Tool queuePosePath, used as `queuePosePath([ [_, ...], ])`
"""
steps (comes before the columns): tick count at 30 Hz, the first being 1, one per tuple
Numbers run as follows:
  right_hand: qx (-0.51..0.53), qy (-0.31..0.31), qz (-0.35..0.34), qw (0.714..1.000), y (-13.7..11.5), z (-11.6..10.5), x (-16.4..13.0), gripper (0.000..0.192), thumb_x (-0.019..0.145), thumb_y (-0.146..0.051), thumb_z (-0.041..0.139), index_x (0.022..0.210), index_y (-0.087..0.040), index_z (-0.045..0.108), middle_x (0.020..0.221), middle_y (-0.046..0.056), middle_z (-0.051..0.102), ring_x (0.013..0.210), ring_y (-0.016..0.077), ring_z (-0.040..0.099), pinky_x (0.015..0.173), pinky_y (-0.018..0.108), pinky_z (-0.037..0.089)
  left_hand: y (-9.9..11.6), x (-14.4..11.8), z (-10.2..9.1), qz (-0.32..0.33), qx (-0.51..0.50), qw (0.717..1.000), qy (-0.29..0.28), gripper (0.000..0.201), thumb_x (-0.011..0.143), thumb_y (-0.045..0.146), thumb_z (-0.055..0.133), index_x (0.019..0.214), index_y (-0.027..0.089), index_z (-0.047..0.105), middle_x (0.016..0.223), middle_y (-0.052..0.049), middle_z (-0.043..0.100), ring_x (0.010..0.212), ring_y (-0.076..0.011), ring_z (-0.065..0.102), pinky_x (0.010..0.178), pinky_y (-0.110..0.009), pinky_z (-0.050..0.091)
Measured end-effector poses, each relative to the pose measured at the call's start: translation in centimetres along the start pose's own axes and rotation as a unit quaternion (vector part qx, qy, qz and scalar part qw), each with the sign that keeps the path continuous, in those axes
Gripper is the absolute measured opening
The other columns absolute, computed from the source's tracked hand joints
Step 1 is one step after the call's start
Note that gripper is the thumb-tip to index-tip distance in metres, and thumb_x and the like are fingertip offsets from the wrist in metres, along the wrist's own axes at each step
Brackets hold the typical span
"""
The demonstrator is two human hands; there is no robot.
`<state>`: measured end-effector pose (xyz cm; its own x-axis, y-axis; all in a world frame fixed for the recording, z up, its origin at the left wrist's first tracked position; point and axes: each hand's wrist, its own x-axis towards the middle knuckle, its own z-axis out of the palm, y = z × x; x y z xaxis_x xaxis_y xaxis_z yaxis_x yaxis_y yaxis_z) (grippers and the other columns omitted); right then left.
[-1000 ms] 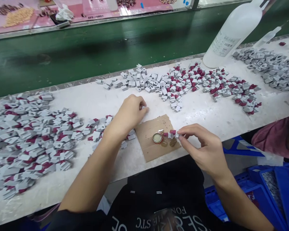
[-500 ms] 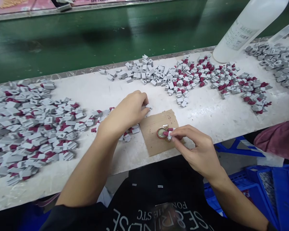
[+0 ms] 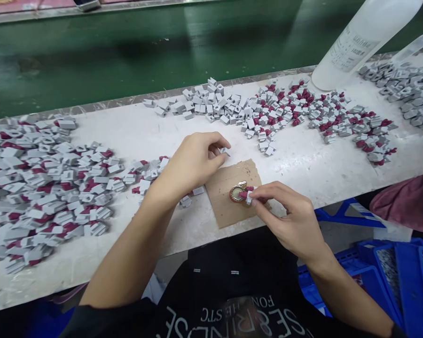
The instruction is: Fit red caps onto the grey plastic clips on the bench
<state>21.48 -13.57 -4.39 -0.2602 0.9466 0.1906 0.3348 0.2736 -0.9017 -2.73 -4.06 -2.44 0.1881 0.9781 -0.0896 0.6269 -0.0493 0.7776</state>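
Observation:
My right hand [image 3: 285, 211] pinches a small grey and dark red plastic piece [image 3: 248, 197] between thumb and fingertips. The piece's dark red end is over a bottle cap [image 3: 236, 193] that lies on a square of brown cardboard [image 3: 227, 213]. A shiny, wet-looking patch is beside the cap. My left hand [image 3: 200, 157] is curled above the cardboard's far left corner. A small grey plastic piece [image 3: 224, 150] sits between its thumb and fingers. Loose grey and dark red pieces lie under and beside my left forearm.
A big pile of grey and dark red pieces [image 3: 56, 188] covers the table's left side. Another pile [image 3: 278, 108] runs along the back. A white plastic bottle [image 3: 359, 47] stands at the back right. Blue crates [image 3: 384, 277] are below the table at right, near a person's dark pink sleeve [image 3: 405, 202].
My left hand has moved slightly right with the small grey piece, which now shows more clearly. My right hand stays at the bottle cap, nearly unmoved.

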Motion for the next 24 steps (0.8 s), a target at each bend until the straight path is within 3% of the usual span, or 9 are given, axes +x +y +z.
queuePosePath([
  [5,0.085,0.069,0.045,0.993,0.3,-0.6,0.3,0.018,0.102,-0.012,0.084,0.109,-0.028,0.088,0.105,0.003,0.086,0.097,0.0221,0.082,0.086,0.037,0.07,0.7,-1.6,-0.4,-0.025,-0.127,0.992,0.01,0.015,0.095,0.029,0.083,0.109,0.022,0.083,0.095,-0.007,0.083,0.086,-0.0241,0.079,0.075,-0.036,0.062],
  [10,0.228,0.13,0.124,0.957,1.2,-1.3,1.4,0.011,0.096,-0.023,0.095,0.103,-0.03,0.09,0.098,0.0,0.089,0.089,0.0197,0.086,0.083,0.033,0.073,1.4,-2.3,0.2,-0.061,-0.244,0.967,-0.035,0.023,0.095,0.027,0.086,0.116,0.022,0.079,0.076,-0.004,0.08,0.071,-0.0235,0.08,0.067,-0.034,0.065],
  [14,0.301,0.125,0.163,0.931,1.3,-1.4,2.1,0.015,0.091,-0.032,0.101,0.1,-0.028,0.09,0.095,0.0,0.09,0.086,0.0203,0.088,0.087,0.034,0.075,2.0,-2.5,0.8,-0.054,-0.315,0.947,-0.043,0.023,0.097,0.028,0.087,0.117,0.022,0.076,0.08,-0.005,0.083,0.078,-0.0241,0.085,0.073,-0.035,0.07],
  [17,0.34,0.111,0.172,0.918,1.1,-1.4,2.5,0.02,0.088,-0.035,0.104,0.099,-0.028,0.089,0.094,0.0,0.09,0.088,0.0214,0.09,0.092,0.038,0.076,2.1,-2.7,1.5,-0.037,-0.354,0.934,-0.039,0.018,0.098,0.025,0.087,0.102,0.022,0.07,0.081,-0.004,0.083,0.077,-0.0217,0.085,0.074,-0.034,0.07],
  [20,0.356,0.1,0.173,0.913,0.9,-1.3,2.7,0.02,0.088,-0.036,0.104,0.098,-0.029,0.087,0.095,-0.001,0.09,0.093,0.0235,0.091,0.1,0.044,0.075,2.1,-3.0,2.0,-0.025,-0.381,0.923,-0.05,0.028,0.097,0.026,0.089,0.093,0.023,0.062,0.083,-0.004,0.083,0.076,-0.0207,0.085,0.073,-0.032,0.07],
  [24,0.351,0.106,0.172,0.914,0.9,-1.2,2.8,0.021,0.088,-0.037,0.103,0.098,-0.031,0.086,0.098,-0.002,0.09,0.099,0.0253,0.091,0.106,0.048,0.073,2.3,-3.3,2.4,-0.025,-0.406,0.91,-0.081,0.03,0.099,0.03,0.088,0.114,0.023,0.063,0.086,-0.002,0.083,0.075,-0.0208,0.085,0.067,-0.03,0.067],
])
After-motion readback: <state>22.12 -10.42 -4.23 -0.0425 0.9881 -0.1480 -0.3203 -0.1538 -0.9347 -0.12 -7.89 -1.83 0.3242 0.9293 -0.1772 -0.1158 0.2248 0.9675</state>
